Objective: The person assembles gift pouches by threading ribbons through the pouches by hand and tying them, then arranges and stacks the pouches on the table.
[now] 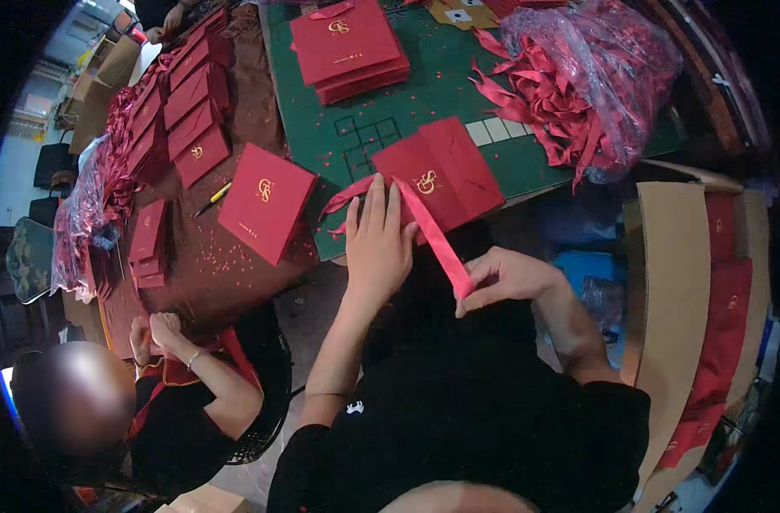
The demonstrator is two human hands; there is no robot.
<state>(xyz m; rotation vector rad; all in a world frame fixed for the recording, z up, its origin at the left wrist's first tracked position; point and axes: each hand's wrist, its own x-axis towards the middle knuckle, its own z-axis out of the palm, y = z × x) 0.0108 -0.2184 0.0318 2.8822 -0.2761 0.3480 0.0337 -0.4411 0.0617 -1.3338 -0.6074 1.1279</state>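
Note:
A red gift bag [458, 171] with a gold logo lies flat at the near edge of the green mat. My left hand [378, 244] rests on its lower left corner, fingers stretched out and lying flat. From there a pinkish-red ribbon [432, 235] runs down to my right hand [514, 280], which pinches its end between thumb and fingers and holds it taut beyond the table edge. Another length of red ribbon [349, 195] sticks out to the left of my left hand. How the ribbon joins the bag is hidden under my fingers.
A stack of red bags [347, 51] stands at the back, beside a plastic bag of loose ribbons [569, 111]. Left are a single red bag [266, 203], a pen [213, 198] and rows of bags [197, 111]. A co-worker [193, 402] sits lower left; a cardboard box [672, 291] stands right.

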